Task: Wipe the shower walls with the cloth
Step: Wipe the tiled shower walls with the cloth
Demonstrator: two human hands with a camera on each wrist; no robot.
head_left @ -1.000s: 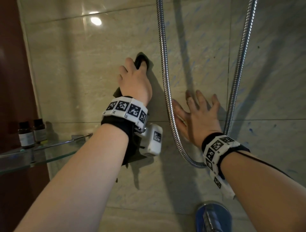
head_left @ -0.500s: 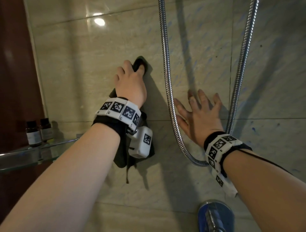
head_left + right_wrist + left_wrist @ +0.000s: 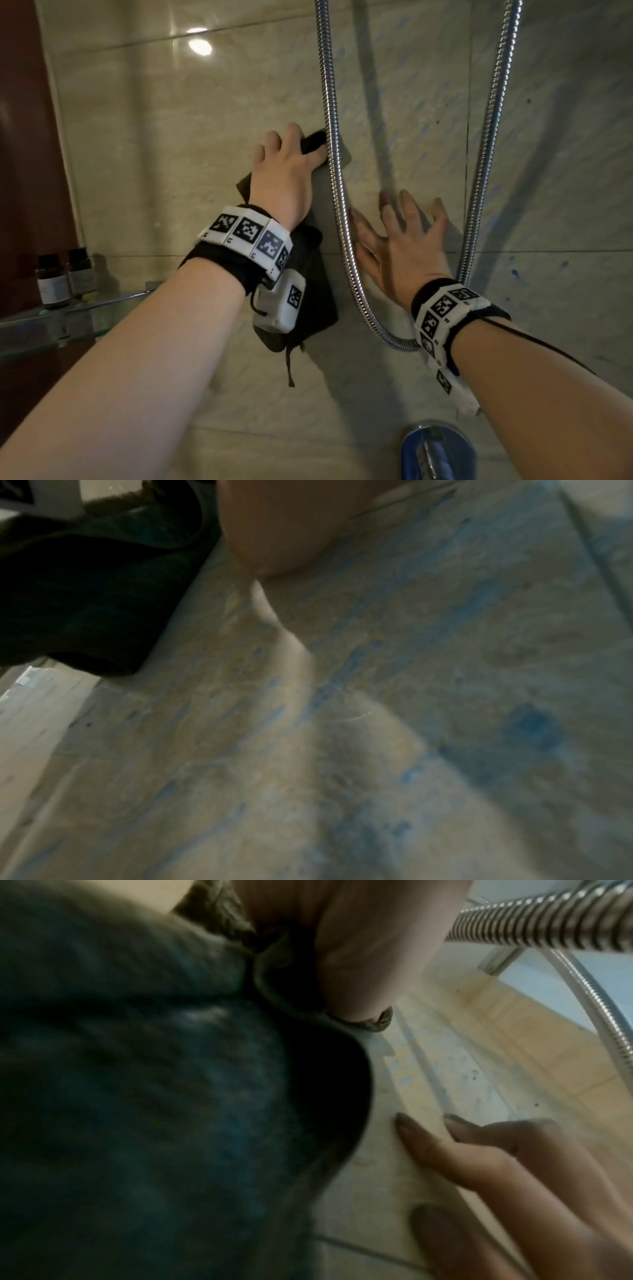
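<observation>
Cloth pressed flat on wall under left hand, long axis running near to far: far tip showing past the fingertips, bulk trailing below the wrist. Fingers bent over the cloth, pinning it to the tile. Hose just right of the fingertips, touching or nearly so, between cloth and the blue-streaked tile further right. Right hand splayed, fingers straight, palm on wall inside the hose loop, holding nothing. Bottles on glass shelf far left; tap near, below.
</observation>
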